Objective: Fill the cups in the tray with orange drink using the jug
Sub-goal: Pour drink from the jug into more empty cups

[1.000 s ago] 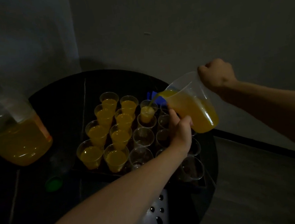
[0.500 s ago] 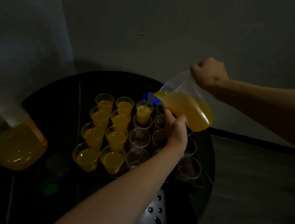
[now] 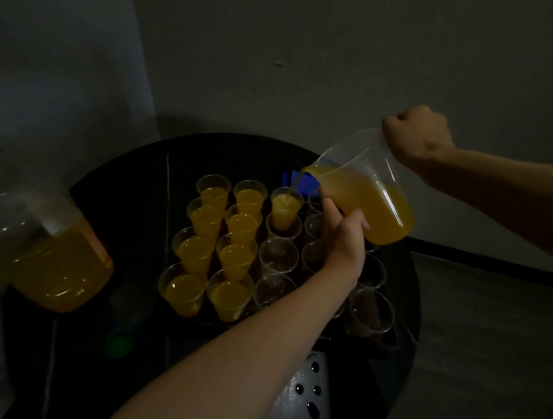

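Observation:
A clear jug (image 3: 375,198) of orange drink is tilted left, its spout above a cup (image 3: 287,208) at the back of the tray, and a thin stream runs into that cup. My right hand (image 3: 416,136) grips the jug's handle. My left hand (image 3: 341,233) supports the jug's underside from below, thumb up against its wall. Several cups (image 3: 215,247) on the left of the dark tray (image 3: 388,339) are full of orange drink. Several clear cups (image 3: 278,255) on the right stand empty, some hidden behind my left arm.
A large plastic bottle (image 3: 55,258) with orange drink stands at the left on the round black table (image 3: 121,192). A green cap (image 3: 120,344) lies in front of it. Grey walls close the corner behind; the floor shows at the right.
The drink in the back cup has risen as the pouring goes on. The jug and both hands hold nearly the same pose; the camera has shifted slightly.

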Available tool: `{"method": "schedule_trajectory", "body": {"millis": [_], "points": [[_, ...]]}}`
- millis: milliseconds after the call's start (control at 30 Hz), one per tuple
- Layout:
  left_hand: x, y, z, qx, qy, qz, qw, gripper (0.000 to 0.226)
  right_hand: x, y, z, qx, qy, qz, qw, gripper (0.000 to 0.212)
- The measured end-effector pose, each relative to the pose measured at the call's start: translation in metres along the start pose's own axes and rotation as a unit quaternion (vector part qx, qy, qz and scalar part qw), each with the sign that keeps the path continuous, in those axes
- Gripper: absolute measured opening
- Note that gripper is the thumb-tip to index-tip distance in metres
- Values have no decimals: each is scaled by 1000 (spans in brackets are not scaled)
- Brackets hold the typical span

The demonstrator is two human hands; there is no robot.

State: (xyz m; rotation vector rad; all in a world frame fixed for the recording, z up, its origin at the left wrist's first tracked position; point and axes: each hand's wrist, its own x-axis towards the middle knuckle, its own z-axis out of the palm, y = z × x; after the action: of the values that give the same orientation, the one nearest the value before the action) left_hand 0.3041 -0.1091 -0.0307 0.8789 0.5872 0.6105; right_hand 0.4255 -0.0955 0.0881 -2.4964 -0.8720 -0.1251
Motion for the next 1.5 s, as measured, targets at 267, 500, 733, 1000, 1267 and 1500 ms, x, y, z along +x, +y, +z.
{"method": "schedule_trajectory", "body": {"millis": [267,500,733,1000,1267,1500], "points": [[-3,21,-12,42,0,30,999,97,-9,-6,-2,53,0,-2,999,36],[-25,25,-7,26,6,36,999,99,-19,-12,-17,52,-1,-26,998,41],[-43,21,-7,16,12,23,1000,100,-38,-14,-28,35,0,-32,999,39],[-60,13,-12,-4,6,32,999,90,-51,-16,-25,1,-11,-34,999,39],[-65,12,-16,-16,3,26,1000,83,-55,-18,-25,-29,-12,-37,999,38],[-69,7,-17,-33,11,29,999,84,-55,-17,-18,-24,-31,-43,998,38]]}}
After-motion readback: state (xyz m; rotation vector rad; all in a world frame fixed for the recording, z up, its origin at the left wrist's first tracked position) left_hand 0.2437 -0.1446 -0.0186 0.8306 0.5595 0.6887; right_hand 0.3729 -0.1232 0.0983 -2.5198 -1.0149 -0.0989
